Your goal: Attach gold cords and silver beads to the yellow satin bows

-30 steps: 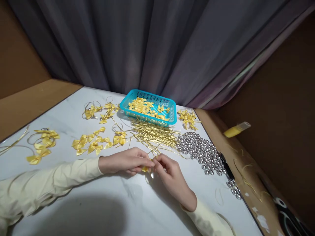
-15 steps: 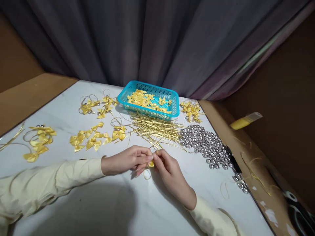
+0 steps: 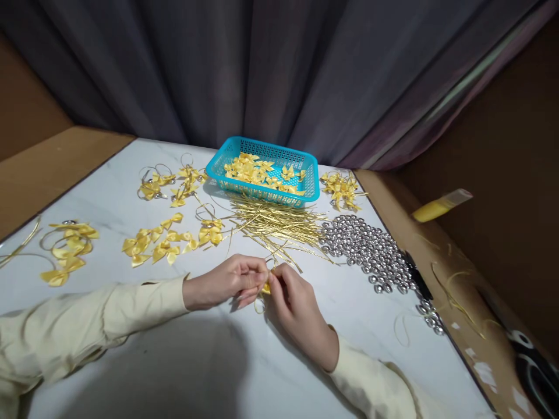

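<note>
My left hand and my right hand meet over the white tabletop, fingertips pinched close together. Between them shows part of a yellow ribbon bow, mostly covered by the fingers. A thin gold cord loops out below it, and a little cord sticks up above. Both hands are closed on this small piece; which finger grips the bow and which the cord is hidden. Just beyond the hands lies a pile of cut gold cords. To the right of that pile spread many silver beads.
A turquoise basket of yellow bows stands at the back. Loose bows lie left of centre, and bows with cord loops farther left. More bows sit back right. Black-handled scissors and a yellow tube are at the right.
The hands stay pinched together at nearly the same spot, with the right hand turned slightly and shifted a little left. The camera view has moved slightly.
</note>
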A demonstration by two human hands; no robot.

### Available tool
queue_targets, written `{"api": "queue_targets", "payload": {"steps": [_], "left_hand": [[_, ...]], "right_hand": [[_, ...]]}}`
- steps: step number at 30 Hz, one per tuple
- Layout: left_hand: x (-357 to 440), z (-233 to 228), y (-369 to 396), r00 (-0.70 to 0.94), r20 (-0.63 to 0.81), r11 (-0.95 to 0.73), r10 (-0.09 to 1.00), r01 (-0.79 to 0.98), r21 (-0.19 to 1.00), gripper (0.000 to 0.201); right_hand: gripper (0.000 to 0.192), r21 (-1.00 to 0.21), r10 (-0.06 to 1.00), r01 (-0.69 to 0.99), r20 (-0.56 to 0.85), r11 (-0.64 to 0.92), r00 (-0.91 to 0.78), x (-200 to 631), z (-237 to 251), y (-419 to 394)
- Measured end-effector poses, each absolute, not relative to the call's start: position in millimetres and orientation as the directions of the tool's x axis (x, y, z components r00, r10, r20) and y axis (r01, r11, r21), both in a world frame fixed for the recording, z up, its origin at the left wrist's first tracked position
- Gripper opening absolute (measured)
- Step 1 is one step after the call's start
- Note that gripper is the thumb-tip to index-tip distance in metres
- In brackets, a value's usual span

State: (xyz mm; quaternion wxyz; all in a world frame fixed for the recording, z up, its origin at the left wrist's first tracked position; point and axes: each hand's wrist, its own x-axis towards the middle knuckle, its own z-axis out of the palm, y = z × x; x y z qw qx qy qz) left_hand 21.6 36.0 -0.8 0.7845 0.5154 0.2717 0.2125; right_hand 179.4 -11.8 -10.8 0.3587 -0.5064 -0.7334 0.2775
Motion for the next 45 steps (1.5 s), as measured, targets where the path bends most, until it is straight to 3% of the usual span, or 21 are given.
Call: {"api": "queue_targets", "payload": {"steps": [11, 17, 24, 29, 36, 40, 45], "left_hand": [[20, -2, 42, 0.707, -0.192, 0.393, 0.68, -0.13, 0.91, 0.03], [21, -3, 42, 0.757, -0.17, 0.415, 0.631, -0.144, 0.898, 0.028], [19, -3, 43, 0.795, -0.172, 0.489, 0.581, -0.172, 0.855, 0.025], [18, -2, 42, 0.821, -0.162, 0.466, 0.547, -0.138, 0.874, 0.026], [18, 0, 39, 0.817, -0.056, 0.116, 0.574, -0.013, 0.993, 0.034], [19, -1, 41, 0.82, -0.063, 0.004, 0.569, 0.074, 0.997, 0.041], [20, -2, 41, 0.824, -0.073, 0.03, 0.561, 0.068, 0.997, 0.045]], "right_hand": [[0.016, -0.896, 0.971, 0.374, 0.225, 0.238, -0.08, 186, 0, -6], [0.017, -0.937, 0.988, 0.314, 0.144, 0.154, -0.056, 184, 3, -5], [0.015, -0.927, 0.978, 0.311, 0.191, 0.207, -0.082, 186, 2, -4], [0.013, -0.887, 0.954, 0.352, 0.27, 0.3, -0.132, 187, -1, -4], [0.012, -0.781, 0.904, 0.457, 0.349, 0.426, -0.245, 187, -3, -6], [0.014, -0.641, 0.853, 0.564, 0.406, 0.521, -0.327, 188, -6, -7], [0.015, -0.465, 0.825, 0.692, 0.423, 0.552, -0.374, 187, -6, -9]]}}
